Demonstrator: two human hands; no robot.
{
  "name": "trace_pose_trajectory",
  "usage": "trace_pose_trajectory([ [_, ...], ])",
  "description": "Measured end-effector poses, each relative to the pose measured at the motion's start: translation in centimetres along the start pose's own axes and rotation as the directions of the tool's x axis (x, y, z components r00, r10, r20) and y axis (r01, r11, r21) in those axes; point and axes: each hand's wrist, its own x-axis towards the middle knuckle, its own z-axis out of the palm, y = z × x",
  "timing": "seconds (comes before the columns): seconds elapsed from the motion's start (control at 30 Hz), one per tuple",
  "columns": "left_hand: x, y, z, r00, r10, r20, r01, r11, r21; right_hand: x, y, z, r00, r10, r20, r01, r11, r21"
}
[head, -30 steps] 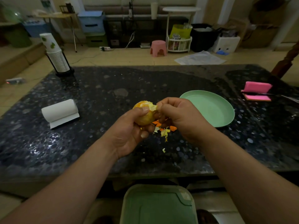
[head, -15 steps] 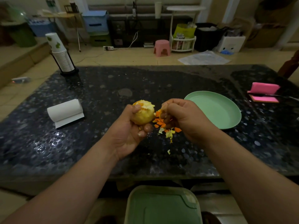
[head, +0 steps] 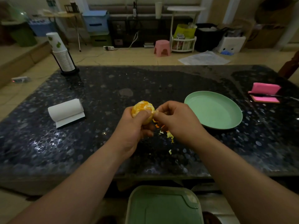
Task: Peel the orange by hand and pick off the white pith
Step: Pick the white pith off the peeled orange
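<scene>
- While your left hand (head: 129, 126) is cupping the orange (head: 143, 110) from below and the left, with the thumb lying across its near face, the fruit is sitting above the dark speckled table (head: 97, 143), roughly at its middle.
- Your left fingers are staying wrapped tight around that one orange; its top is showing bare orange flesh mixed with white pith, and its lower part is looking yellowish.
- Your right hand (head: 179, 120) is touching the orange's right side, with thumb and fingertips (head: 156, 114) pinched together on a small pale bit at the fruit's edge; you cannot tell whether that bit is pith or peel.
- Under and between your hands, peel scraps (head: 168, 135) are lying scattered on the table, orange and pale yellow ones; several are showing, and some are hiding beneath your right hand, so an exact count is not possible.
- One green plate (head: 213, 110) is sitting just right of your right hand, apart from it.
- One paper towel roll (head: 66, 111) is lying on its side well to the left of the orange.
- One stack of paper cups (head: 60, 52) is standing in a holder at the far left corner.
- One pink sponge (head: 265, 92) is resting near the right edge.
- One green lidded bin (head: 163, 206) is sitting below the table's near edge, between your forearms.
</scene>
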Motion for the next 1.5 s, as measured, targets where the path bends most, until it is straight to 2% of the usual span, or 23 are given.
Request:
trace_pose_trajectory([
  [0.13, -0.1, 0.1, 0.1, 1.000, 0.008, -0.007, -0.008, 1.000, 0.019, 0.0, -0.2, -0.1, 0.998, 0.035, 0.048, -0.039, 0.995, 0.087],
  [0.3, 0.1, 0.0, -0.1, 0.998, -0.042, 0.048, 0.045, 0.997, -0.069, 0.2, 0.0, -0.3, 0.995, 0.064, 0.072, -0.078, 0.975, 0.207],
  [0.63, 0.3, 0.7, -1.1, 0.979, -0.130, 0.157, 0.172, 0.938, -0.301, 1.3, 1.9, -0.7, 0.994, 0.110, 0.018, -0.112, 0.969, 0.220],
  [0.73, 0.4, 0.9, -1.6, 0.973, -0.150, 0.177, 0.203, 0.920, -0.336, 1.8, 3.2, -1.2, 0.991, 0.135, -0.026, -0.132, 0.987, 0.096],
  [0.8, 0.5, 0.7, -1.6, 0.972, -0.168, 0.166, 0.216, 0.916, -0.338, 2.3, 4.3, -1.0, 0.994, 0.105, -0.044, -0.109, 0.989, -0.102],
  [0.87, 0.7, 0.3, -1.6, 0.971, -0.190, 0.147, 0.229, 0.917, -0.326, 2.4, 4.9, -0.6, 0.998, 0.053, -0.034, -0.062, 0.942, -0.330],
  [0.9, 0.9, 0.1, -1.6, 0.970, -0.199, 0.142, 0.235, 0.919, -0.318, 2.4, 5.0, -0.5, 0.999, 0.041, -0.032, -0.051, 0.919, -0.391],
  [1.13, 1.1, -0.7, -1.3, 0.963, -0.229, 0.143, 0.262, 0.922, -0.285, 2.0, 4.5, -0.5, 0.999, -0.028, -0.029, 0.007, 0.837, -0.548],
  [1.27, 1.1, -0.7, -1.0, 0.960, -0.226, 0.167, 0.265, 0.926, -0.269, 1.2, 2.9, -0.8, 0.989, -0.117, -0.092, 0.071, 0.915, -0.397],
  [1.37, 1.1, -0.8, -0.7, 0.963, -0.197, 0.186, 0.239, 0.940, -0.244, 0.3, 1.3, -0.8, 0.984, -0.161, -0.082, 0.135, 0.957, -0.255],
  [1.5, 1.1, -1.1, -0.4, 0.976, -0.152, 0.159, 0.184, 0.960, -0.211, -0.4, 0.7, -0.6, 0.982, -0.171, -0.085, 0.145, 0.957, -0.250],
])
